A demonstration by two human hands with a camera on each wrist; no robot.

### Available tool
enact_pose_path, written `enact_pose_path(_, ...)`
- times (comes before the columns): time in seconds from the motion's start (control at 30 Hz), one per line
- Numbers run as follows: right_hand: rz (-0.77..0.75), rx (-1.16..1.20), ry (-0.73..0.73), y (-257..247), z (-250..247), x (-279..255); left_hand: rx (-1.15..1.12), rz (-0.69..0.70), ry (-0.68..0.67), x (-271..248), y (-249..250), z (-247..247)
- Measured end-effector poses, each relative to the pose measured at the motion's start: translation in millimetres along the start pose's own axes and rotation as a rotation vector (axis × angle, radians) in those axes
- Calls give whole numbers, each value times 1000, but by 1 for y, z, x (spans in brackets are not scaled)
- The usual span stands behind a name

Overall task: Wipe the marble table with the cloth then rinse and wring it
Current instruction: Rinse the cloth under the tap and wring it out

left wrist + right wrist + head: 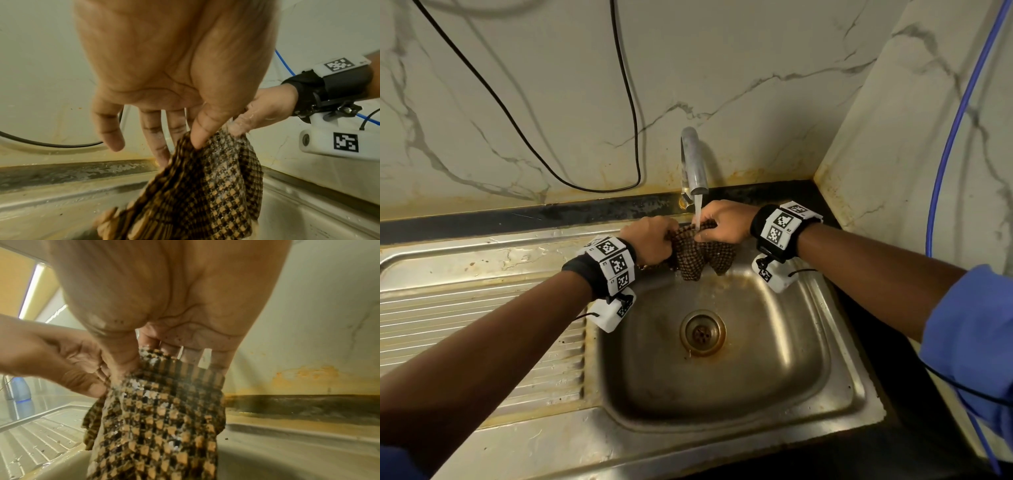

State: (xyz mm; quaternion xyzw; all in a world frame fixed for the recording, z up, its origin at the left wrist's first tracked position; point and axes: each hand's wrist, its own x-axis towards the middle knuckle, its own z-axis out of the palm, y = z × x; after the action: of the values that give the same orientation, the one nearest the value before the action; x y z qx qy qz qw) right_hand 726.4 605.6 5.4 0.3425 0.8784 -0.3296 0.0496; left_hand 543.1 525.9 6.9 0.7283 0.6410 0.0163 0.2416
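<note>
A brown and tan checked cloth (693, 255) hangs over the steel sink basin (784, 346), under water running from the chrome tap (693, 164). My left hand (652, 240) pinches the cloth's upper left edge between thumb and fingers; in the left wrist view the thumb presses the cloth (207, 191) and the little finger stands free. My right hand (726, 221) grips the upper right edge, with the stream landing beside its fingers. In the right wrist view the wet cloth (160, 418) hangs below the curled fingers, and my left hand (68, 363) holds it from the left.
A ribbed steel draining board (465, 315) lies left of the basin. The drain (702, 332) sits at the basin's middle. Marble walls close in behind and to the right. A black cable (571, 144) loops on the back wall; a blue cable (948, 144) runs down the right wall.
</note>
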Motion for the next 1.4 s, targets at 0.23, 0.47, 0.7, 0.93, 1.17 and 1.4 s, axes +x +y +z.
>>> enact_pose_path(0.23,-66,-76,-9,-12,1,7,-131,11,96,3,4,6)
enact_pose_path(0.47,-72,-91,46,-11,-1,6,-101,-27,130,4,0,-2)
enact_pose_path(0.7,-2,-61,109,5,-9,-9,-197,-34,178,-5,-6,3)
enact_pose_path(0.93,-54,-120,128,-10,-7,-5,-232,59,70,-6,-4,11)
enact_pose_path(1.17,-108,-27,171,-15,-7,-7,-198,79,122,-4,4,16)
enact_pose_path(1.4,-116,55,235,-18,-12,-10,-200,124,110,-2,11,18)
